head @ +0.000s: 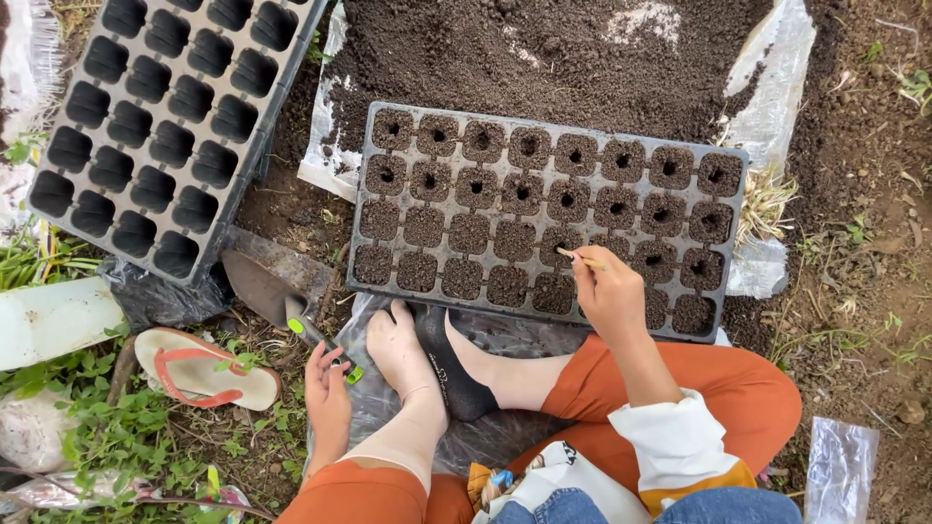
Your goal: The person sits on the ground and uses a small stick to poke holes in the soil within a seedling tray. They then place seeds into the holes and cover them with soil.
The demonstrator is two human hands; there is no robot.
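Note:
A dark seed tray filled with soil lies in front of me; most cells have a small hole poked in the middle. My right hand grips a thin stick whose tip points into a cell in the tray's third row. My left hand rests low on the ground beside my bare foot, fingers loosely curled, touching the green-tipped handle of a garden trowel. A black sandal lies between my feet.
An empty black cell tray lies tilted at the upper left. Loose soil is heaped on a white plastic sheet behind the filled tray. An orange flip-flop and weeds sit at the lower left.

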